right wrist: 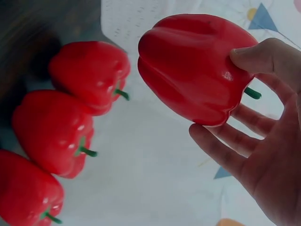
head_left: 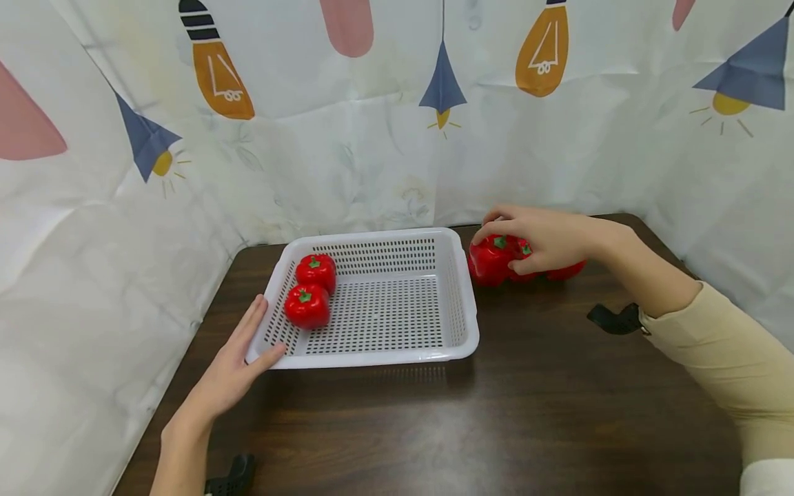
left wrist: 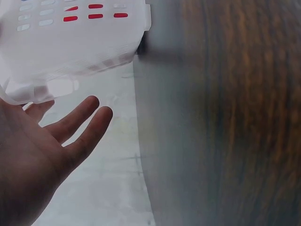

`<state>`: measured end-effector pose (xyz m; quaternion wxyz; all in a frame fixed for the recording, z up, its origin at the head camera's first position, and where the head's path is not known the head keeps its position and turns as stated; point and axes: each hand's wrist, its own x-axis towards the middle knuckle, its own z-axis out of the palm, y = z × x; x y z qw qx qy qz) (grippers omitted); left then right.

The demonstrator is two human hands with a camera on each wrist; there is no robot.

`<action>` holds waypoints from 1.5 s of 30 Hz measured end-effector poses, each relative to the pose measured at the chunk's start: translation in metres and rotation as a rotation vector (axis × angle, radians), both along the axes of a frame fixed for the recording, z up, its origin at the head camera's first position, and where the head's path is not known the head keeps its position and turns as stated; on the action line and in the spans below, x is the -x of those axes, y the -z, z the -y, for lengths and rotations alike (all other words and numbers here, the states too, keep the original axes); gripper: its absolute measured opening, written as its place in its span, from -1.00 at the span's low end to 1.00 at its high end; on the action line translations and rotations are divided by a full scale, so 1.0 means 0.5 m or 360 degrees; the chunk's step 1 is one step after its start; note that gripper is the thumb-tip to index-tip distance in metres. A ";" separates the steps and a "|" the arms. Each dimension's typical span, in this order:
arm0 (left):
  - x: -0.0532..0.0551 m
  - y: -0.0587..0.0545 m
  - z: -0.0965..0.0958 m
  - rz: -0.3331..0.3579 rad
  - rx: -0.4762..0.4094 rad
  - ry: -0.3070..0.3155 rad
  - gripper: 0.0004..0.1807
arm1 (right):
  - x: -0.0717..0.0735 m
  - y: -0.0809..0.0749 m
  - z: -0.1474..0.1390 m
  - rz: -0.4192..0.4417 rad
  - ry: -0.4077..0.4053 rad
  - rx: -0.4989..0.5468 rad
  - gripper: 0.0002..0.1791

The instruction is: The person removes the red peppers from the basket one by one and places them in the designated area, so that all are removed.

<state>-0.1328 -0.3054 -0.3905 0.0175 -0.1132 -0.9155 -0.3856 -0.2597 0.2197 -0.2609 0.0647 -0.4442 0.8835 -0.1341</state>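
Observation:
My right hand (head_left: 538, 238) grips a red bell pepper (right wrist: 197, 70) with a green stem, thumb on one side and fingers on the other. In the right wrist view it is raised clear of a row of three red bell peppers (right wrist: 54, 132). A white perforated plastic basket (head_left: 372, 360) stands left of this hand, with two red bell peppers (head_left: 310, 293) at its left end. At the basket's front left corner rests my left hand (head_left: 226, 372), thumb over the rim and straight fingers along the outer side. The left wrist view shows those fingers (left wrist: 87, 134) spread.
A dark wooden table (head_left: 521, 413) carries everything. Directly behind it hangs a white cloth (head_left: 347, 172) printed with lamps and bulbs, which also closes off both sides. Black wrist straps (head_left: 614, 319) hang at the forearms.

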 end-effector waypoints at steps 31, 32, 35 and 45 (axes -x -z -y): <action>0.001 0.000 -0.001 0.0028 0.0011 -0.0016 0.00 | -0.033 0.143 -0.023 0.0299 0.0057 -0.0014 -0.34; 0.001 0.000 -0.001 0.0029 0.0009 -0.0016 0.00 | -0.034 0.146 -0.023 0.0308 0.0056 -0.0019 -0.34; 0.001 0.000 -0.001 0.0027 0.0003 -0.0012 0.00 | -0.036 0.156 -0.022 0.0316 0.0043 -0.0032 -0.35; 0.002 0.002 0.000 0.0019 0.0007 -0.0018 0.00 | -0.036 0.172 -0.025 0.0233 0.0036 0.0033 -0.35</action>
